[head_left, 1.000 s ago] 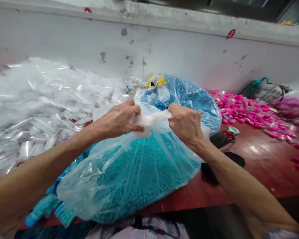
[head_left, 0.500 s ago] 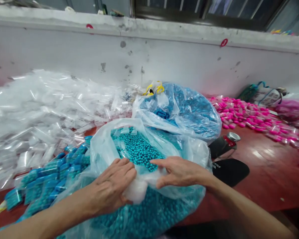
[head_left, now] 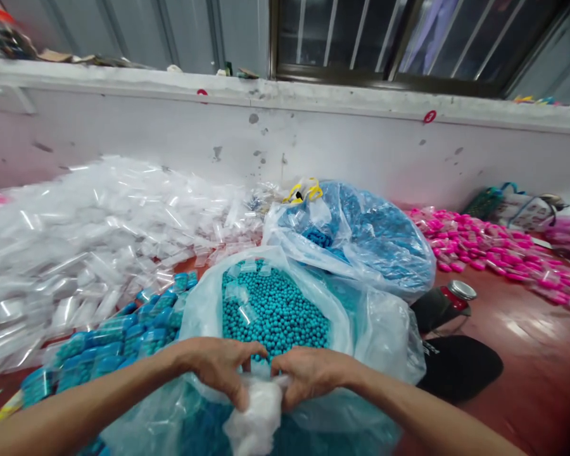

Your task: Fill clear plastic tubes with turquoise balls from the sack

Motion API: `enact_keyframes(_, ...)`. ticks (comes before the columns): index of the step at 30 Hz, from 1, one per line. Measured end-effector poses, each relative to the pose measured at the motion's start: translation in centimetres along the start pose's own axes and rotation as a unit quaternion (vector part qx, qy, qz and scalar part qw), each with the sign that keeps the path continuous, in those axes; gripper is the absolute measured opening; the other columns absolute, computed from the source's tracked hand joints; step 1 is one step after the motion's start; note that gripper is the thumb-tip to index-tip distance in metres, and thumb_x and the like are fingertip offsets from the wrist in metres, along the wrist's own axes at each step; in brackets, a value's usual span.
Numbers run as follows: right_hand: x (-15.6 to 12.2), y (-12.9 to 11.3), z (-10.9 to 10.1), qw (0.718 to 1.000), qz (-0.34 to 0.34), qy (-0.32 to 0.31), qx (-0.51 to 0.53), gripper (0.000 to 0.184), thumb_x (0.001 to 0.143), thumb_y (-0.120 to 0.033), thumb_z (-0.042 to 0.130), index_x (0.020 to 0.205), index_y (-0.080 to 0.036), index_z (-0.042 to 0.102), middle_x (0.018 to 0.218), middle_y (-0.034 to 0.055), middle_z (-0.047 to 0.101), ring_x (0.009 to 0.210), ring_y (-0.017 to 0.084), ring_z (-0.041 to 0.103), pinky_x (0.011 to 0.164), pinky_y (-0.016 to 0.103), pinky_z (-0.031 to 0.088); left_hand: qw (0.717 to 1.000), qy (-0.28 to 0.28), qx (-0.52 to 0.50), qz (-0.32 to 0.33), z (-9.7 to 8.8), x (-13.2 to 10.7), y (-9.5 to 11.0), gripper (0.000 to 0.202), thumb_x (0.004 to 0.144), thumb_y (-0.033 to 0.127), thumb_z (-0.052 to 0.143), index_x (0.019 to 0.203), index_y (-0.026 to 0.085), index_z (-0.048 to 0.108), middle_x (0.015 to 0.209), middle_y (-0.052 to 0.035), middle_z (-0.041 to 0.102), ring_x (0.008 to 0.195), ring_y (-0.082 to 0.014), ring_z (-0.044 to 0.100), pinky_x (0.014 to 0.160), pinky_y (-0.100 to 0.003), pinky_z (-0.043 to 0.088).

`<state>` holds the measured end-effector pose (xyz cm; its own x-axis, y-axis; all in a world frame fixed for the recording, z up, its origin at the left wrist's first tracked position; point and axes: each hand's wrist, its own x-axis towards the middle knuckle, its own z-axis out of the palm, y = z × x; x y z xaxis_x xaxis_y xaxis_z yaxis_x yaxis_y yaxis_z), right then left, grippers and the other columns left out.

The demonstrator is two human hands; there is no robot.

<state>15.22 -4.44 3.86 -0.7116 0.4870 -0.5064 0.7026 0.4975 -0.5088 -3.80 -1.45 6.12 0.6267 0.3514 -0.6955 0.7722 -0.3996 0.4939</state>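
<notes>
In the head view, a large clear plastic bag [head_left: 202,304] stands open, filled with small round teal beads [head_left: 285,310]. A few small clear packets [head_left: 247,311] lie on top of the beads. At the bag's near rim my left hand [head_left: 223,370] is closed, thumb and fingers on a white crumpled plastic bundle [head_left: 254,421]. Facing it, my right hand [head_left: 311,373] pinches the bundle's upper right edge. A small translucent piece shows between the fingertips; I cannot tell whether it belongs to the bundle.
Filled teal packets [head_left: 109,345] lie to the left, before a heap of clear empty bags [head_left: 99,221]. Behind stands a bag of blue pieces [head_left: 375,234]. Pink packets [head_left: 494,253], a metal-lidded jar [head_left: 458,294] and a black flat object [head_left: 460,367] are on the right.
The view has tilted up. My left hand has turned and come level with the right at the near rim. My right hand has moved left and closed on the white bundle.
</notes>
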Motion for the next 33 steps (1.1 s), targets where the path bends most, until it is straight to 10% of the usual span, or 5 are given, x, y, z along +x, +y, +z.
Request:
enact_keyframes(5,-0.6,-0.5,0.0,0.992,0.008,0.056,-0.115,0.032,0.071,-0.031,0.05,0.099,-0.019,0.059,0.082,0.0072,0.066,0.075,0.022,0.061,0.053,0.025,0.038,0.992,-0.117,0.037,-0.001,0.7,2.2,0.4,0.056,0.048,0.031,0.074,0.101,0.022,0.06,0.081,-0.0015,0.065,0.071,-0.0202,0.056,0.057,-0.025,0.042)
enact_keyframes(16,-1.2,1.1,-2.0,0.999,0.022,-0.01,-0.028,0.053,0.059,-0.043,0.066,0.104,-0.016,0.058,0.094,0.0072,0.062,0.085,0.024,0.058,0.063,0.027,0.042,0.998,-0.003,-0.031,0.06,1.4,1.7,-0.3,0.028,0.058,0.024,0.063,0.086,0.022,0.061,0.071,0.0057,0.059,0.063,-0.0122,0.051,0.053,-0.019,0.039)
enact_keyframes(21,-0.3,2.5,-2.5,0.98,-0.007,-0.105,0.166,0.036,0.058,-0.037,0.069,0.089,-0.019,0.062,0.079,-0.0035,0.061,0.071,0.014,0.055,0.057,0.02,0.04,0.951,0.238,0.182,0.075,-0.9,1.2,0.6,0.017,0.068,0.012,0.044,0.077,0.019,0.057,0.064,0.0,0.057,0.061,-0.015,0.052,0.053,-0.022,0.035)
enact_keyframes(26,0.1,2.9,-2.5,0.992,0.081,0.064,0.069,0.021,0.068,-0.035,0.059,0.077,-0.017,0.064,0.067,-0.0023,0.059,0.058,0.012,0.051,0.048,0.02,0.032,0.894,0.363,0.258,0.036,-3.8,0.1,1.9,0.03,0.072,0.01,0.04,0.098,0.018,0.053,0.087,-0.0067,0.061,0.079,-0.0199,0.055,0.064,-0.026,0.038)
enact_keyframes(33,-2.4,0.6,-2.4,0.912,0.181,0.306,-0.204,0.019,0.079,-0.018,0.041,0.081,-0.019,0.06,0.073,0.0046,0.065,0.066,0.017,0.057,0.05,0.026,0.023,0.994,0.082,-0.048,0.05,-8.3,-1.4,0.3,0.056,0.071,0.047,0.052,0.119,0.019,0.046,0.105,-0.0038,0.057,0.087,-0.0163,0.053,0.069,-0.023,0.042)
